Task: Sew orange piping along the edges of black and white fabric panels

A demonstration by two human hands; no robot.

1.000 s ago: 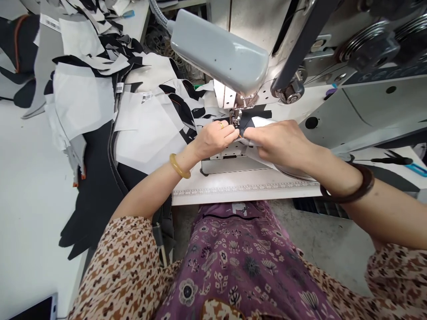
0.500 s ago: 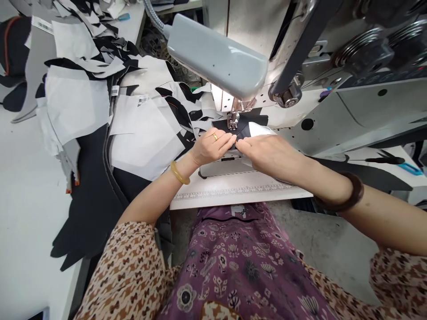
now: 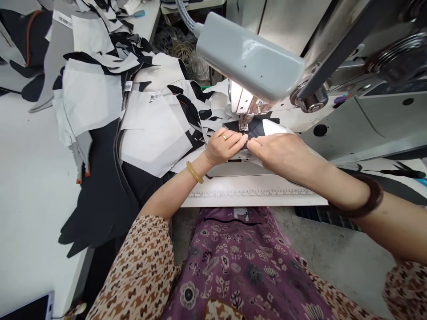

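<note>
The cloth (image 3: 256, 127) has edged slightly toward the foot (image 3: 244, 122). The left hand (image 3: 223, 146) and right hand (image 3: 285, 153) pinch its near edge, fingertips nearly together. It lies beneath the foot; scraps (image 3: 151, 142) spread left, a lamp (image 3: 250, 55) hangs above.

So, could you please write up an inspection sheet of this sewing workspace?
Surface: white machine table, ruler strip along its front edge.
Job's things: dark cloth at the metal foot of the sewing machine.
Clutter: white and dark cloth pieces heaped on the left; black-screened device at lower left.
Hands: left hand and right hand at the dark cloth's near edge; grip unclear.
Cables: braided cord joins the lamp.
Surroundings: grey floor.
</note>
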